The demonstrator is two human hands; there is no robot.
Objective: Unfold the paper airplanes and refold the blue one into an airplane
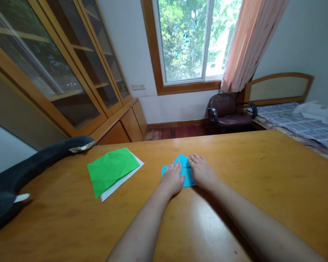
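A folded sheet of blue paper (189, 177) lies flat on the wooden table (229, 156), its far side rising to a point. My left hand (172, 179) rests palm down over its left part, fingers stretched forward. Across the right part lies my right hand (202, 172), also flat with its fingers extended. Between the two hands a strip of the blue paper with crease lines shows; the rest is hidden under the palms. Neither hand grips the paper.
Left of the hands lies a creased green sheet (113, 167) over white paper (123, 181). A dark curved object with pale tips (38, 162) sits at the table's left edge. Past the far edge stand a glass-door cabinet (98, 72), an office chair (224, 109) and a bed (295, 120).
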